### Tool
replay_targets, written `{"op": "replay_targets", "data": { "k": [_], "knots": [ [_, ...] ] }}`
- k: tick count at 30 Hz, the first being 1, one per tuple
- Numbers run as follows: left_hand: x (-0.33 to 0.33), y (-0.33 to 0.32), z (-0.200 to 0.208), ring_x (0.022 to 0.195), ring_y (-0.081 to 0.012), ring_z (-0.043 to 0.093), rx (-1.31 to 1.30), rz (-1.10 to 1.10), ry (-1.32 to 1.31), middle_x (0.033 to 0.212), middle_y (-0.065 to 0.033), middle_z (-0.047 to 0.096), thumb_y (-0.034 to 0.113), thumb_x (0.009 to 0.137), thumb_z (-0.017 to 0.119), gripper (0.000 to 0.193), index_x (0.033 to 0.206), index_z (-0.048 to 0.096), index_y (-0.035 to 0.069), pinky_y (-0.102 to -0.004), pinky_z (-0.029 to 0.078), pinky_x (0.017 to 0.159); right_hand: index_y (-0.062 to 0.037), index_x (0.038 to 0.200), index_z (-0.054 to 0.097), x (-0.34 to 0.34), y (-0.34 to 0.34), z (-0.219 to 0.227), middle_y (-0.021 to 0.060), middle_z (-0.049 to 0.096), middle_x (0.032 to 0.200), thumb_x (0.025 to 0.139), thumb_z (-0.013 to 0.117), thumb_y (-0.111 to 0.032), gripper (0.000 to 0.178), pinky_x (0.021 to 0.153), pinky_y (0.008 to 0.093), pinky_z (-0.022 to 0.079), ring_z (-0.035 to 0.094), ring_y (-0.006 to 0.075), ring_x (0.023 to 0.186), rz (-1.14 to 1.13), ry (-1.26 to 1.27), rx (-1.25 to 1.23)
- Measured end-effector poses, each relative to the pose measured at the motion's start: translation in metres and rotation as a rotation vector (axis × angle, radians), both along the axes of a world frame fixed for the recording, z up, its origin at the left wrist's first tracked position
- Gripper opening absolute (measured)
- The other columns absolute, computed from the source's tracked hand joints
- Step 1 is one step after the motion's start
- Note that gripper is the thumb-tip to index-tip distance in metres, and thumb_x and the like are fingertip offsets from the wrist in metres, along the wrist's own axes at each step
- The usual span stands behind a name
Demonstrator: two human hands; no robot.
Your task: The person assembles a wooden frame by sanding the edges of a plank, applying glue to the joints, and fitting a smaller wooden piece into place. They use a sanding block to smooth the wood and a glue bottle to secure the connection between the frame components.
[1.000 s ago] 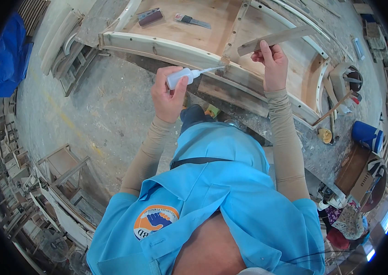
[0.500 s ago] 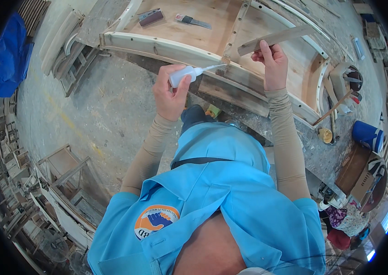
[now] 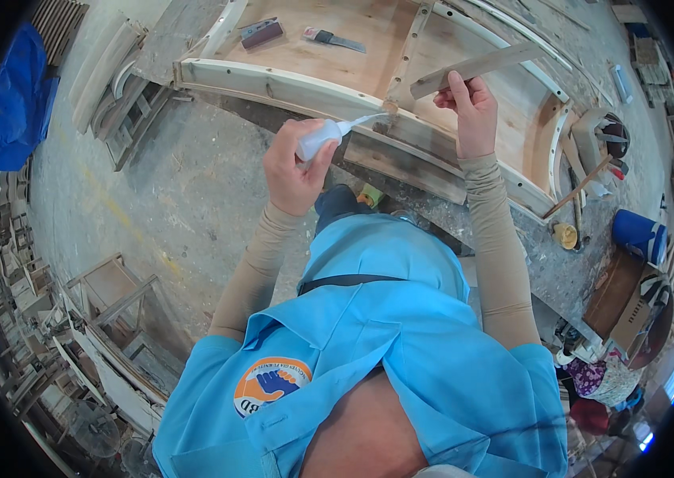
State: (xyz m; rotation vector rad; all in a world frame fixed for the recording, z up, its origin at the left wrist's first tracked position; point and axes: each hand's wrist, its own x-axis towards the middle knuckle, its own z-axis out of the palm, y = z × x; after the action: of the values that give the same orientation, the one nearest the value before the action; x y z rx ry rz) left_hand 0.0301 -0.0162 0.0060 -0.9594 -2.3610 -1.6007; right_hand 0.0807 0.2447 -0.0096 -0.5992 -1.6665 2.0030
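My left hand (image 3: 295,166) is closed round a white squeeze bottle (image 3: 318,140) with a long thin nozzle. The nozzle points right, its tip at the near rail of a wooden frame (image 3: 289,89), by a brownish patch where a crosspiece joins it; I cannot tell if it touches. My right hand (image 3: 474,115) pinches a thin flat strip of wood (image 3: 480,68) between thumb and fingers, held above the frame's right panel. On the left panel lie a dark sanding block (image 3: 262,33) and a flat-bladed tool (image 3: 335,39), perhaps a knife or scraper.
To the right of the frame stand a small yellow cup (image 3: 565,235), a blue drum-like container (image 3: 639,237) and a cardboard box (image 3: 636,311). Curved wooden parts (image 3: 107,72) are stacked at the left, near a blue cover (image 3: 18,99). Chair frames (image 3: 117,291) stand lower left.
My left hand and the bottle have shifted slightly toward me, and the bottle tilts a little more. The wood strip in my right hand has moved barely left.
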Motion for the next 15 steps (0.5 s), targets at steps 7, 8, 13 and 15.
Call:
{"op": "replay_targets", "data": {
  "k": [7,8,13,15],
  "knots": [
    [-0.0035,0.0034,0.0078,0.070,-0.0282,0.060,-0.014,-0.055,0.235,0.087,-0.0142,0.064,0.008,0.078,0.076,0.032,0.105,0.059,0.004,-0.0343,0.049,0.060,0.0005,0.097,0.062,-0.0016,0.0009,-0.0007,0.0055,0.066,0.081,0.096,0.061,-0.022,0.022,0.063,0.0236,0.051,0.062,0.0110,0.069,0.004,0.008,-0.007],
    [-0.0039,0.0037,0.0080,0.067,-0.0282,0.060,-0.008,-0.044,0.237,0.084,-0.0136,0.063,0.008,0.077,0.077,0.033,0.104,0.059,0.005,-0.0349,0.048,0.057,0.0006,0.097,0.062,-0.0017,0.0000,-0.0007,0.0056,0.066,0.081,0.096,0.061,-0.022,0.022,0.063,0.0236,0.051,0.062,0.0110,0.068,0.006,0.015,-0.011],
    [-0.0031,0.0010,0.0065,0.066,-0.0271,0.059,-0.027,-0.065,0.226,0.081,-0.0132,0.061,0.008,0.077,0.077,0.033,0.105,0.060,0.006,-0.0344,0.048,0.056,0.0004,0.097,0.062,-0.0018,-0.0003,0.0007,0.0059,0.066,0.081,0.096,0.061,-0.022,0.022,0.063,0.0238,0.051,0.062,0.0110,0.068,0.004,0.008,-0.007],
    [-0.0018,0.0007,0.0071,0.066,-0.0269,0.059,-0.030,-0.072,0.239,0.080,-0.0129,0.060,0.008,0.077,0.077,0.034,0.106,0.060,0.006,-0.0344,0.048,0.056,0.0004,0.097,0.062,-0.0014,0.0002,-0.0003,0.0060,0.066,0.081,0.096,0.061,-0.022,0.022,0.063,0.0238,0.051,0.062,0.0110,0.068,0.007,0.014,-0.006]
  ]
}}
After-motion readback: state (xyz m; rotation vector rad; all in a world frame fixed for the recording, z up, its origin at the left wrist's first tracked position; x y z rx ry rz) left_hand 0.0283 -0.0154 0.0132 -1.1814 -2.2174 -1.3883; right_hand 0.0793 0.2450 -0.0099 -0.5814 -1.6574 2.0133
